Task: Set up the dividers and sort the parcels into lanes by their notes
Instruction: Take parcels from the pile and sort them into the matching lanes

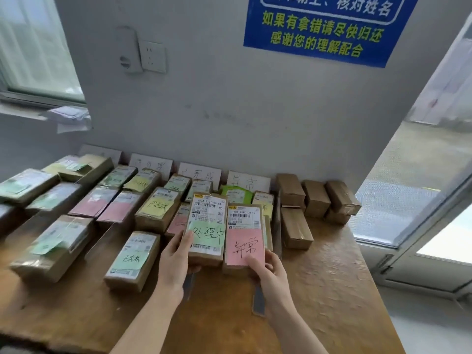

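Holding two noted parcels above the table (332, 277), one in each hand, ready for their lanes.

The left hand (176, 261) grips the green-note parcel (207, 226), thumb on its face and fingers wrapped behind. The right hand (268, 272) grips the pink-note parcel (245, 236) the same way. Match each note to the cards propped at the wall before lowering. Pink likely belongs under the 异常 card (249, 181), whose lane already holds a green bag (233, 191) and a yellow-noted parcel (263, 200). Set each parcel flat, note up, inside its divider (258, 300) (thin strips, hard to see). The leftmost cards are too blurred to read.
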`<state>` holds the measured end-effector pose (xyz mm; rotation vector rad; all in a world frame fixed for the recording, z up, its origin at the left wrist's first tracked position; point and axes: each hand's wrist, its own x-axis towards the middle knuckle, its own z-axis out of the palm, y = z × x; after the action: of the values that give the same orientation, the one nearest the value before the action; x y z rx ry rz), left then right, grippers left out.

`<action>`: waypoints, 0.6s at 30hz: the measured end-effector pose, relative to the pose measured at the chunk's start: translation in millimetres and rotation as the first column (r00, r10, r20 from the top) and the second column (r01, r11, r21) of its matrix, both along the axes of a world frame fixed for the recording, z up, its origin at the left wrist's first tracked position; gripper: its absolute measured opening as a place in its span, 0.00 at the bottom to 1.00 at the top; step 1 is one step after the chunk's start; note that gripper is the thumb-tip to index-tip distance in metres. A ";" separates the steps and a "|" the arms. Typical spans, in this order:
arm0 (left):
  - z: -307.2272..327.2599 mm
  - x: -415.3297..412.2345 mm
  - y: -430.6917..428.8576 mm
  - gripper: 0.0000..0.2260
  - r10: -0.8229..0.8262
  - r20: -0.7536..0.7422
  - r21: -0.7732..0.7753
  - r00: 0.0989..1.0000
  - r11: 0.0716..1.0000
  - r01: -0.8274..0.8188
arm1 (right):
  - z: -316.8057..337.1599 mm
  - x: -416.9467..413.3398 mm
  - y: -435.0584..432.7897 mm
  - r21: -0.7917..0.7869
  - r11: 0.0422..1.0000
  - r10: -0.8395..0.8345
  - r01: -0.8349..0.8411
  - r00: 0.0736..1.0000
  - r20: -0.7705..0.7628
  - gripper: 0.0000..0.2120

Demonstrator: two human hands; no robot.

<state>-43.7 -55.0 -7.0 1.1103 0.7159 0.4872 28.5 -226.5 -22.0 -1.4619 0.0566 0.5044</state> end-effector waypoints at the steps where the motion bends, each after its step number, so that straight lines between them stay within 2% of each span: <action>1: -2.5 -5.7 -0.7 0.16 0.012 -0.002 -0.004 1.000 1.000 -0.012 | -6.7 -5.6 -0.2 -0.020 1.000 0.016 -0.016 1.000 -0.010 0.25; 6: -15.8 -28.3 -4.2 0.16 0.070 -0.028 -0.045 0.997 0.996 -0.071 | -46.1 -32.5 1.9 -0.145 0.987 0.062 -0.073 0.995 -0.079 0.25; 11: -24.9 -44.8 -1.0 0.14 0.078 -0.039 -0.066 0.996 0.995 -0.081 | -74.4 -45.8 8.3 -0.235 0.968 0.049 -0.090 0.984 -0.173 0.27; 18: -32.8 -62.3 25.5 0.11 0.076 -0.054 -0.084 0.996 0.993 -0.080 | -94.5 -49.6 33.6 -0.363 0.928 0.005 -0.091 0.973 -0.229 0.29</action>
<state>-106.0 -29.5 -39.8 1.0199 0.8197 0.4914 -21.1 -192.9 -116.5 -1.7734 0.3114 0.7279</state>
